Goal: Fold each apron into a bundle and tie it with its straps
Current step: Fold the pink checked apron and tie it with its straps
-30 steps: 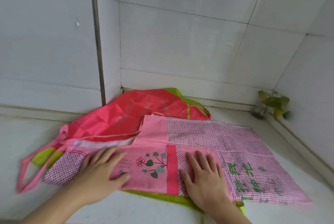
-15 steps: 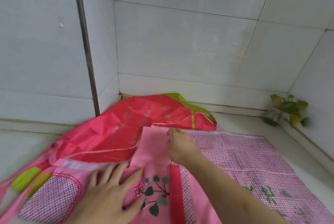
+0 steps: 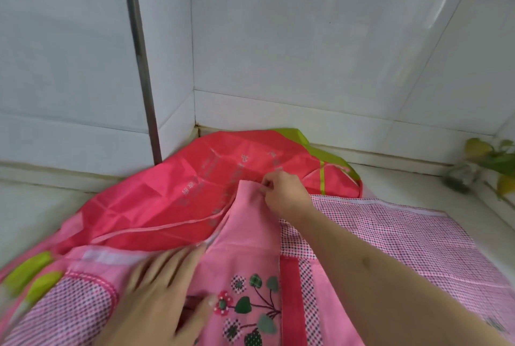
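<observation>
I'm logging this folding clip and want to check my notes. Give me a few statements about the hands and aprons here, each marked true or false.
1. The right hand pinches the far corner of the pink apron. True.
2. The left hand is lifted clear of the cloth. False: it lies flat, fingers spread, on the pink apron.
3. The red apron lies on top of the pink one. False: the pink apron overlaps the red one.
4. A small plant stands at the right by the tiled wall. True.
5. The pink apron is already tied into a bundle. False: it is still spread out.
</observation>
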### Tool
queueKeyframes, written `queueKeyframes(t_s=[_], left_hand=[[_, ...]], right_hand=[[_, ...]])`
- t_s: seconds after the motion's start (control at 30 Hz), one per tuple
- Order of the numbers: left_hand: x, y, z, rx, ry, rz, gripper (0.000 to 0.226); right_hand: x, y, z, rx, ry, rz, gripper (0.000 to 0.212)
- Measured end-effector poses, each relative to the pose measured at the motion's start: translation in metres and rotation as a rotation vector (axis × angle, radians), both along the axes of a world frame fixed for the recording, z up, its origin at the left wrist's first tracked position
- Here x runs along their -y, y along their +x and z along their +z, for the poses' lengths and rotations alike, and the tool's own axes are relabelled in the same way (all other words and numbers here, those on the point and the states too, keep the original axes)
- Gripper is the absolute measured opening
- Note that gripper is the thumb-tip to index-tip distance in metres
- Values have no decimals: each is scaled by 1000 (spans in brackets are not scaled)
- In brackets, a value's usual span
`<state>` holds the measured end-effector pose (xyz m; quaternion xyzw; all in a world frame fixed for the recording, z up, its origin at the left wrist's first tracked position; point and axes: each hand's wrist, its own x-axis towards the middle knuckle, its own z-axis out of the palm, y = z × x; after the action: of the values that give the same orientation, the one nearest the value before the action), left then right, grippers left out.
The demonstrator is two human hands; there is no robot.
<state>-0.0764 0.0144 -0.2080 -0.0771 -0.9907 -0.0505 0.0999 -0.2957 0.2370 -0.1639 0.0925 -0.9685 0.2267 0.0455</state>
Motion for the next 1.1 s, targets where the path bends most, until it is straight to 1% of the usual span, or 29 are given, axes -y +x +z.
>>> queueKeyframes(t_s=[0.1,0.2,0.27,0.3,0.37,0.43,0.47,0.5,0.57,0.6,0.67,0.77,0.8,0.87,0.9,0.93,0.97,1.0,1.03,1.07,1.1], left_hand=[[1,1,6,-17,-2,19,69],[2,-3,9,-22,44,24,69],[1,-6,4,-60,65,-4,66],[-3,-5,3,-81,59,-35,62],[-10,-6,-4,-122,32,-91,55],[-15,-7,-14,-127,6,-100,53],[-16,-7,-19,-127,-9,-88,55],[-12,-7,-23,-133,-33,-64,57],[-7,-8,-27,-128,-72,-38,61],[-1,-8,-28,-107,-98,-31,62],[5,-8,-28,-66,-117,-32,64],[10,-7,-26,36,-92,-20,65],[8,-6,-25,50,-70,-21,63],[8,-7,-22,75,32,-37,60],[4,-7,-18,105,52,-39,57],[-3,-5,-11,110,34,-39,55],[-14,-3,-2,126,49,-54,56],[-27,0,4,60,82,-98,56],[-44,3,10,17,163,-154,55],[-63,9,17,15,251,-212,52],[-82,14,22,74,315,-273,48]], right_hand=[[1,-2,4,-72,59,-55,17],[2,0,2,-144,145,-87,22],[6,5,0,-203,245,-117,26],[7,13,2,-223,294,-112,33],[14,43,5,-243,284,-41,46],[16,93,8,-248,177,109,58],[13,123,3,-226,121,193,60],[5,150,-3,-182,88,252,57],[-32,190,-18,-62,133,260,54],[-57,200,-26,-5,180,212,57],[-120,209,-34,58,275,20,61],[-212,216,-32,110,306,-262,75],[-240,221,-33,139,301,-336,75],[-276,228,-29,201,299,-467,74],[-285,232,-25,191,318,-523,75],[-287,240,-18,160,359,-542,74],[-281,246,-14,109,389,-492,69],[-271,253,-9,30,357,-365,64],[-257,260,-5,-16,273,-189,61],[-241,268,0,-5,174,-7,60],[-225,274,3,8,121,137,58]])
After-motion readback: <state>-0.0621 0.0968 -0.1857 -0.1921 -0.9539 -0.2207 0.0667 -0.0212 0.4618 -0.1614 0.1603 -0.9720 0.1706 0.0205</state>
